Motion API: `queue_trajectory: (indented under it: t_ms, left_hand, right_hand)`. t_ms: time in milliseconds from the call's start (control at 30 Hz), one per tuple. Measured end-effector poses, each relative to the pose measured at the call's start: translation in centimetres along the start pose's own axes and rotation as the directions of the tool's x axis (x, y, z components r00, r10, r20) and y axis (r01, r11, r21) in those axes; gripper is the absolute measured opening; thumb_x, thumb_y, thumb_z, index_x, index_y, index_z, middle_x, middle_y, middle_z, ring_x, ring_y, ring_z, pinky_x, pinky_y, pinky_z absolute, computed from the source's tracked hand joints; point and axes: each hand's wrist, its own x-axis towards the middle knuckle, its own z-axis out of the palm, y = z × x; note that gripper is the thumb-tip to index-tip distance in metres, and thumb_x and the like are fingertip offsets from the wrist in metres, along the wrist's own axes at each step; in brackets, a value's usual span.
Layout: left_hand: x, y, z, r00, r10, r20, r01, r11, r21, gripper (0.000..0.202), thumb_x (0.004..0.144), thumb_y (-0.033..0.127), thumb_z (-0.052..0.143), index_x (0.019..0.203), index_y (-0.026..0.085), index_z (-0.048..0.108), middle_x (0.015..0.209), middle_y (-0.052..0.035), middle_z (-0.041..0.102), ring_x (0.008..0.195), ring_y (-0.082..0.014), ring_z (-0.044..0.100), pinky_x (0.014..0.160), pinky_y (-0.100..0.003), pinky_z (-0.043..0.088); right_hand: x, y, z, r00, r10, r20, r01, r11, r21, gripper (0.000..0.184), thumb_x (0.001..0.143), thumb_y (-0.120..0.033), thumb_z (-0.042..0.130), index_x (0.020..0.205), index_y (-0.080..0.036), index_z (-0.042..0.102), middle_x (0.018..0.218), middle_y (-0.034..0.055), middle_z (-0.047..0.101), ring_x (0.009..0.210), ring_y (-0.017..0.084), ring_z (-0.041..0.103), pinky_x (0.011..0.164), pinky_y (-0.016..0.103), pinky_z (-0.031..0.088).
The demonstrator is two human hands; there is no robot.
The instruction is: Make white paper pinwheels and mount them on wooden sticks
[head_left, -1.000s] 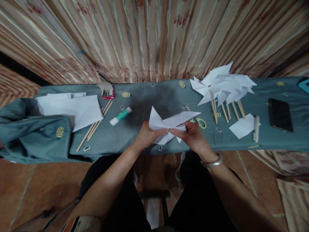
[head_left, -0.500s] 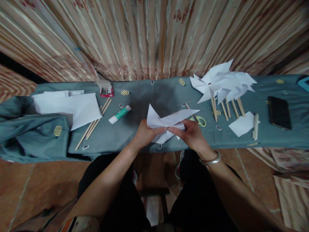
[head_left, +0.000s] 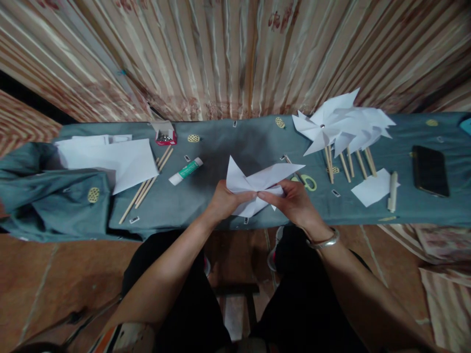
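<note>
A white paper pinwheel (head_left: 270, 175) without a stick is held above the near edge of the cloth-covered table. My left hand (head_left: 225, 201) grips its left side, thumb pressed near the centre. From the right, my right hand (head_left: 292, 200) grips it too, its thumb meeting the left one at the middle. The fingers beneath the paper are hidden. Just behind my right hand lie scissors with light green handles (head_left: 310, 182), partly covered by the paper and hand. A glue stick (head_left: 186, 171) rests to the left of the pinwheel.
Several finished pinwheels on sticks (head_left: 342, 125) lie overlapped at the right. Near them are a paper piece (head_left: 371, 189), a white pen (head_left: 393, 191) and a black phone (head_left: 430, 170). At left are paper sheets (head_left: 132, 162), wooden sticks (head_left: 145, 189) and a small red box of pins (head_left: 166, 134).
The view has shifted slightly, so the table's things appear a little to the right. Both hands keep the same grip on the paper pinwheel, thumbs at its centre.
</note>
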Motion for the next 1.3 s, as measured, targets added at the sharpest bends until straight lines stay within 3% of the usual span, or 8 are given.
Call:
queue_trajectory:
  t_ms: [467,633,767,900,1000,1067,1133,1300]
  left_hand:
    - [-1.1,-0.2,-1.9,0.999,-0.011,-0.031,0.011,1.0,-0.013,0.035,0.057,0.029,0.083,0.087,0.012,0.075,0.087,-0.0068,0.077,0.081,-0.023,0.071,0.076,-0.033,0.056]
    - [-1.6,0.3,-3.4,1.0,0.03,-0.001,-0.03,0.999,-0.011,0.034,0.064,0.042,0.08,0.082,0.013,0.076,0.082,-0.0054,0.077,0.076,-0.0207,0.069,0.073,-0.031,0.054]
    - [-1.7,1.2,-5.7,0.984,0.138,-0.116,-0.136,0.99,0.027,0.042,0.072,0.057,0.07,0.075,0.015,0.075,0.078,-0.0064,0.075,0.078,-0.0204,0.068,0.077,-0.031,0.053]
    - [-1.4,1.2,-8.4,0.939,0.225,-0.261,-0.189,0.969,0.158,0.038,0.08,0.052,0.063,0.079,0.016,0.076,0.083,-0.0078,0.076,0.082,-0.0213,0.068,0.081,-0.034,0.052]
    - [-1.0,1.3,-10.8,0.875,0.396,-0.28,-0.237,0.853,0.464,0.024,0.081,0.038,0.063,0.086,0.018,0.076,0.091,-0.0072,0.075,0.087,-0.022,0.066,0.085,-0.036,0.05]
    - [-0.7,1.6,-12.6,0.826,0.515,-0.229,-0.22,0.669,0.71,0.021,0.083,0.029,0.061,0.094,0.018,0.075,0.099,-0.0086,0.074,0.098,-0.0247,0.062,0.093,-0.039,0.046]
    - [-0.4,1.9,-14.3,0.789,0.575,-0.216,-0.126,0.495,0.86,0.025,0.085,0.025,0.058,0.102,0.017,0.073,0.101,-0.0111,0.073,0.106,-0.0291,0.057,0.095,-0.044,0.043]
    - [0.3,1.8,-16.8,0.856,0.475,-0.206,0.084,0.266,0.96,0.033,0.086,0.024,0.05,0.111,0.016,0.069,0.112,-0.0127,0.07,0.11,-0.0343,0.052,0.093,-0.049,0.04]
  right_hand:
    - [0.5,0.2,1.9,0.995,-0.08,0.052,0.084,0.993,-0.078,0.025,0.073,-0.042,0.073,0.083,-0.019,0.074,0.081,0.0044,0.077,0.073,0.022,0.07,0.067,0.035,0.056]
    - [0.6,0.1,2.3,0.997,-0.077,-0.013,0.076,0.995,-0.06,0.025,0.07,-0.041,0.075,0.084,-0.019,0.075,0.086,0.0053,0.078,0.079,0.025,0.071,0.073,0.038,0.057]
    - [0.8,0.1,2.2,0.995,-0.075,-0.067,0.07,0.995,-0.07,0.026,0.07,-0.042,0.076,0.082,-0.02,0.075,0.085,0.0054,0.079,0.078,0.025,0.072,0.072,0.038,0.057]
    - [0.8,0.2,2.4,0.995,-0.076,-0.064,0.07,0.994,-0.087,0.026,0.07,-0.043,0.076,0.08,-0.02,0.075,0.08,0.0049,0.078,0.072,0.025,0.071,0.064,0.036,0.057]
    - [0.7,0.1,2.7,0.996,-0.073,-0.051,0.068,0.993,-0.098,0.025,0.071,-0.043,0.075,0.08,-0.02,0.075,0.078,0.0046,0.077,0.071,0.024,0.07,0.062,0.034,0.055]
    - [0.6,-0.1,2.8,0.997,-0.069,-0.033,0.066,0.993,-0.099,0.024,0.072,-0.042,0.074,0.08,-0.02,0.075,0.078,0.0046,0.077,0.071,0.023,0.069,0.061,0.034,0.055]
    - [0.6,-0.2,2.9,0.998,-0.064,-0.02,0.062,0.993,-0.1,0.023,0.072,-0.041,0.073,0.08,-0.02,0.075,0.078,0.0045,0.077,0.071,0.023,0.069,0.061,0.033,0.054]
    - [0.4,-0.3,2.8,0.999,-0.049,-0.005,0.047,0.989,-0.141,0.02,0.073,-0.04,0.072,0.079,-0.021,0.074,0.08,0.0048,0.077,0.073,0.024,0.07,0.063,0.033,0.054]
